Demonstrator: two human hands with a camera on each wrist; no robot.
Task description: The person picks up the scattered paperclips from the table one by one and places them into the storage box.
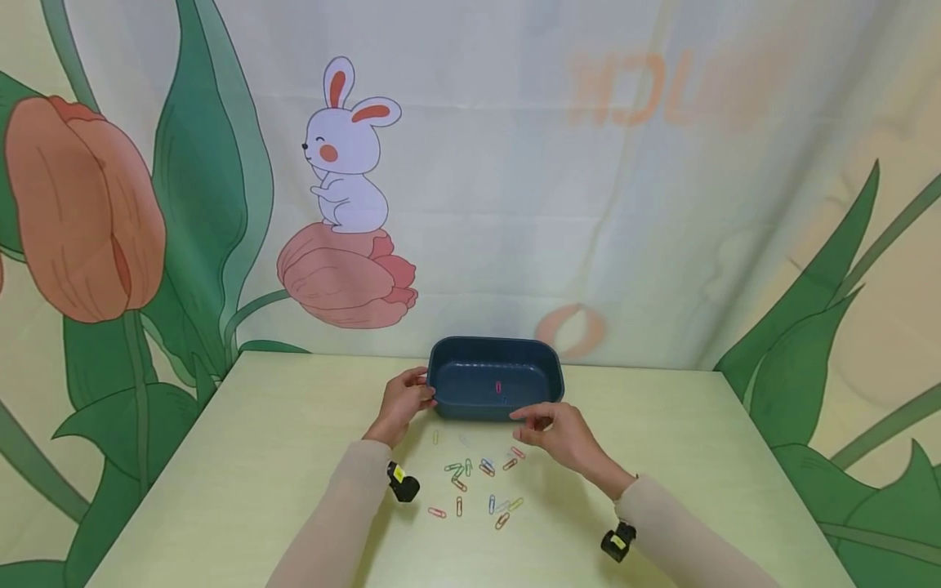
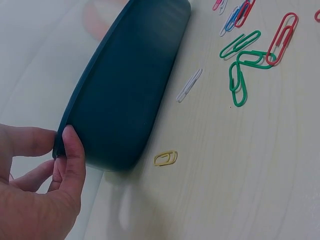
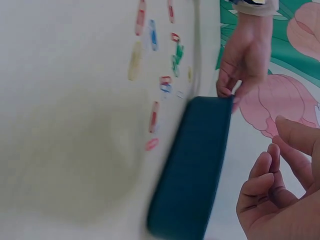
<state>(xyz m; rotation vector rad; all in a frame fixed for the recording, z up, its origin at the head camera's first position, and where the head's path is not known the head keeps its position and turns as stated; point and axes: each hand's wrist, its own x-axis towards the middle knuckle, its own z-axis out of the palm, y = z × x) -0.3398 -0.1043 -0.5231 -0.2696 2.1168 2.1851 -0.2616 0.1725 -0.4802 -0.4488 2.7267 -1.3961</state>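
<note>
1. The desk (image 1: 294,490) bears the dark blue tray (image 1: 470,412) near the middle of its back edge.
2. The left hand (image 1: 403,404) pinches the tray's left end; the right hand (image 1: 564,433), beside its front right, has a released, loosely curved grip, nothing visible in it.
3. Paper clips (image 1: 459,506) lie scattered farther from the back edge, some near the right grip; a pink clip (image 1: 498,387) rests inside.
4. Putting clips in seems the step; next likely calls for a fine pinch.

Left grip (image 1: 403,399) pinching, right grip (image 1: 564,434) loosely curled
</note>
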